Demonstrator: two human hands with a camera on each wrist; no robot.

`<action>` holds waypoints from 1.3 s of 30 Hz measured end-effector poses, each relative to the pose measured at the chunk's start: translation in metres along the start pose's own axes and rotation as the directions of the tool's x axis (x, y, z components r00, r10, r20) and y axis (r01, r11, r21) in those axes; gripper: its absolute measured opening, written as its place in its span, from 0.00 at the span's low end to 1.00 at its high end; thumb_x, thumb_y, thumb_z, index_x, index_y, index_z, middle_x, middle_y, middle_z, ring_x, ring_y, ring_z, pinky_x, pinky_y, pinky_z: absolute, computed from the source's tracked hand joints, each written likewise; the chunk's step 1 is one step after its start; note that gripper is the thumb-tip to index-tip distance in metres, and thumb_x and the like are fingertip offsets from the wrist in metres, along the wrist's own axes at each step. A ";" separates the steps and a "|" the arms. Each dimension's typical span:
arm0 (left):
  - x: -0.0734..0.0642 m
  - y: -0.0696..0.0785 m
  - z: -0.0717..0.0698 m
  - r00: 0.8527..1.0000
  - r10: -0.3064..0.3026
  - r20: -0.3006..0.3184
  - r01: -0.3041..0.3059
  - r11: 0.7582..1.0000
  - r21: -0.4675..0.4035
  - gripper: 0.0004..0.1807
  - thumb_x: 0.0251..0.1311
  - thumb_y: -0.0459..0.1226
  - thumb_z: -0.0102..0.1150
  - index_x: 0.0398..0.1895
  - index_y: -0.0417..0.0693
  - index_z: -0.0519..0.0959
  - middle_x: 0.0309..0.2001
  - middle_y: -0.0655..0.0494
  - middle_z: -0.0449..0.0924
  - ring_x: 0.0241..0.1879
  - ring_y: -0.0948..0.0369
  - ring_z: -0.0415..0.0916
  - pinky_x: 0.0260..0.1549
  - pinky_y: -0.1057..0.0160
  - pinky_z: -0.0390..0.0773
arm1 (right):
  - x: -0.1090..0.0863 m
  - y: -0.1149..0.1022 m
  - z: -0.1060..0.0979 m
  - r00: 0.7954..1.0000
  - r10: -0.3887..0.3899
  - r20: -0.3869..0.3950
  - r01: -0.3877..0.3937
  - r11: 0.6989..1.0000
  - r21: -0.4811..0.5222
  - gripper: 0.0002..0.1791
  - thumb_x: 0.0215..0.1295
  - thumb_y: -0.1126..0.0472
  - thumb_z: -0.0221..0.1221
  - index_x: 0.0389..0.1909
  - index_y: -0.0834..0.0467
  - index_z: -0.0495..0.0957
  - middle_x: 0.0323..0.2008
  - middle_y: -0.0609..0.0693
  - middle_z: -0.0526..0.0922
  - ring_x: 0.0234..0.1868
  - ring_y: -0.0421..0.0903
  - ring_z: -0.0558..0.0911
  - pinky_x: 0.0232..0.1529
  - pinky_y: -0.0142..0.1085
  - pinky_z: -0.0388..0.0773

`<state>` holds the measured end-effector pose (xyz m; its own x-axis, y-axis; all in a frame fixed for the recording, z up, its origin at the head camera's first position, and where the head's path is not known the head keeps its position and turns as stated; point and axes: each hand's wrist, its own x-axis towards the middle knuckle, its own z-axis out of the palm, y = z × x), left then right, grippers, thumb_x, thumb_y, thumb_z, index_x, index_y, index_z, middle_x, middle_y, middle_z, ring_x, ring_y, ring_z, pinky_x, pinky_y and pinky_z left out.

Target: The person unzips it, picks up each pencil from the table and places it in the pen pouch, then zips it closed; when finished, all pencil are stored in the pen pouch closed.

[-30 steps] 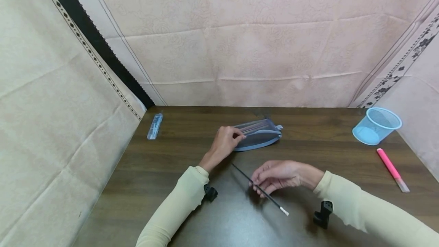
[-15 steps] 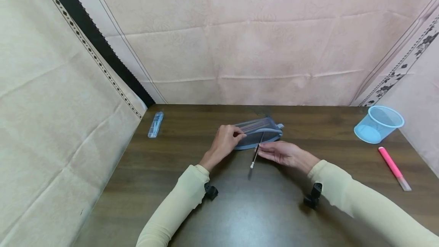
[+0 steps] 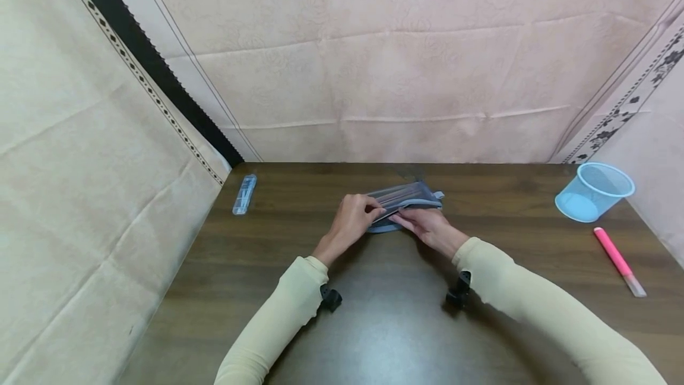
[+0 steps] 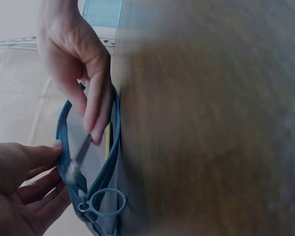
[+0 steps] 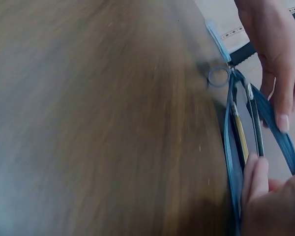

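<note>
My left hand [image 3: 350, 218] pinches one zip edge of a blue see-through pencil pouch [image 3: 378, 229], thumb inside and fingers behind it in the left wrist view. The pouch mouth stands parted, and a ring-shaped zip pull [image 4: 108, 202] hangs at its near end. My right hand [image 3: 430, 227] reaches into that mouth and holds a slim dark pencil [image 5: 256, 123] with a pale end. The pencil lies lengthwise within the opening. Beside it in the pouch is a yellow-and-black pencil [image 5: 240, 137]. The right fingers partly hide the held pencil.
On the right of the wooden table, a light blue mesh cup [image 3: 593, 195] lies tilted near the edge, with a pink pen-like item [image 3: 614, 254] in front. A light blue flat plastic piece [image 3: 244, 195] lies at the left. Cloth hangs behind the table.
My right hand has carried the pencil forward and left, from in front of the pouch into its mouth. My left hand has kept its grip on the pouch edge.
</note>
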<state>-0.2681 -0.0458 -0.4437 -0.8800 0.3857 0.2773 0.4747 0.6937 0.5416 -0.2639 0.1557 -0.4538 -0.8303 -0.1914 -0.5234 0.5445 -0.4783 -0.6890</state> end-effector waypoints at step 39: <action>-0.020 -0.049 -0.044 0.958 0.091 0.273 -0.105 0.994 0.036 0.09 0.66 0.31 0.63 0.45 0.47 0.88 0.45 0.54 0.88 0.44 0.63 0.82 0.49 0.62 0.82 | -0.036 0.038 0.044 0.866 -0.130 0.483 0.499 0.292 -0.816 0.10 0.68 0.66 0.62 0.44 0.68 0.86 0.30 0.57 0.88 0.25 0.39 0.84 0.31 0.36 0.84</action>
<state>-0.2745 -0.1137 -0.4409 -0.7949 0.5987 0.0984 0.5647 0.6707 0.4808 -0.2185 0.1066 -0.4394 -0.8471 -0.5173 -0.1218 -0.1585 0.4647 -0.8711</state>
